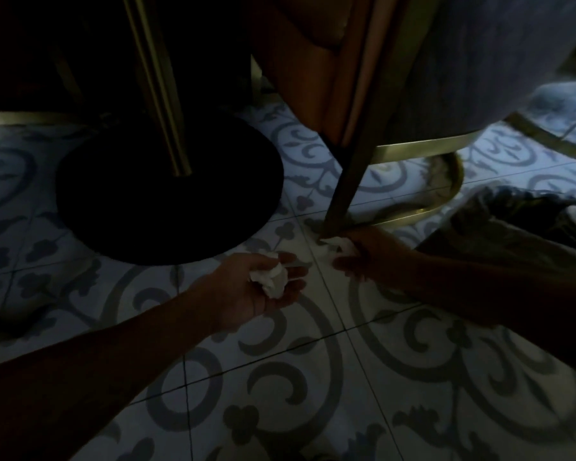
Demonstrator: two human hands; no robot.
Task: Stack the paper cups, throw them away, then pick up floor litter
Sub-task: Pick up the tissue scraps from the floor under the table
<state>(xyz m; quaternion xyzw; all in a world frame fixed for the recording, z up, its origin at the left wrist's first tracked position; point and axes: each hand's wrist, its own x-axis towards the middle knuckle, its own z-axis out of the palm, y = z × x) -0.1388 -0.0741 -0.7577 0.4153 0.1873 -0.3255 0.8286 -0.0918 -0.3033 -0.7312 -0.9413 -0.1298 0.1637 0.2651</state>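
The scene is dim, low over a patterned tile floor. My left hand (pixel 246 291) is palm up near the middle and cradles a crumpled white paper wad (pixel 271 277) in loosely curled fingers. To its right, my right hand (pixel 363 254) pinches a second crumpled white tissue (pixel 341 246) at the floor, right at the foot of a chair leg (pixel 340 197). No paper cups are visible.
A black round table base (pixel 167 197) with a brass pole (pixel 160 94) stands just behind my left hand. A chair with a brass frame (pixel 423 149) and grey upholstery fills the upper right. A shoe (pixel 526 221) rests at the right. Open tile floor (pixel 313 394) lies in front.
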